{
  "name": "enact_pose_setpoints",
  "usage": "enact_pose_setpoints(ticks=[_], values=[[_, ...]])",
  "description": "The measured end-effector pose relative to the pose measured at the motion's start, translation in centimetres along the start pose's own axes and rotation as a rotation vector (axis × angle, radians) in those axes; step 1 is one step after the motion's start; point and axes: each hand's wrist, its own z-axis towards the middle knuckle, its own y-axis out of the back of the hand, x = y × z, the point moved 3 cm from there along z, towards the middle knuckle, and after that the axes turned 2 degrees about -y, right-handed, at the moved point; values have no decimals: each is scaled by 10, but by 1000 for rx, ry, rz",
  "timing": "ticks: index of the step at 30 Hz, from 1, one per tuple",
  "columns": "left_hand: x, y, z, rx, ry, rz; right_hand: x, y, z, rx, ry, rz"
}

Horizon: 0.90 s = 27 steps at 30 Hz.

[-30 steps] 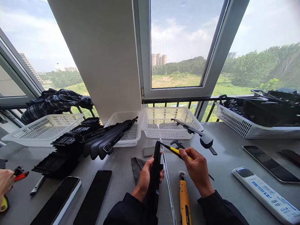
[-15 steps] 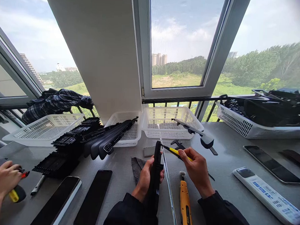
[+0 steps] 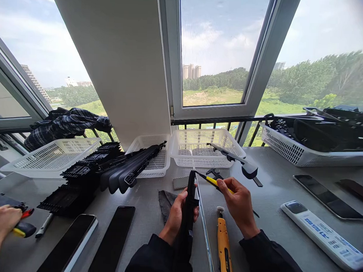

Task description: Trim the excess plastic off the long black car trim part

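Observation:
My left hand [image 3: 175, 215] is closed around a long black plastic part [image 3: 186, 227], which stands tilted up from the front edge. In my right hand [image 3: 236, 203] I pinch a slim yellow-handled tool [image 3: 211, 180] with a thin dark tip. That tip meets or nearly meets the upper end of the part; I cannot tell which. A long metal strip [image 3: 203, 230] lies just right of the part. Below my right hand is an orange rotary tool [image 3: 223, 248] with a pale round head. A grey cloth [image 3: 165, 203] lies beside my left hand.
Another person's hand [image 3: 2, 221] works at the far left by a yellow-and-black tool [image 3: 25, 229]. Phones [image 3: 114, 238] lie left and right. White baskets [image 3: 206, 162] line the back, near stacked black parts [image 3: 79, 172]. A white boxed item [image 3: 321, 236] lies at right.
The other person's hand at the far left has shifted slightly, and a dark part shows beside it. My hands keep nearly the same pose; the view has shifted slightly.

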Motion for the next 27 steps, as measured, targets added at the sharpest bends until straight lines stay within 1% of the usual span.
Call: enact_pose_setpoints(ticks=[4, 9, 18, 27], values=[[-1, 0, 0, 5, -4, -8, -1, 2, 0, -17, -6, -6], [-1, -1, -1, -11, 5, -16, 0, 1, 1, 8, 9, 2], [-2, -2, -2, -3, -7, -8, -1, 3, 3, -30, 8, -5], [-3, -3, -2, 0, -9, -17, -1, 3, 2, -30, -6, 3]])
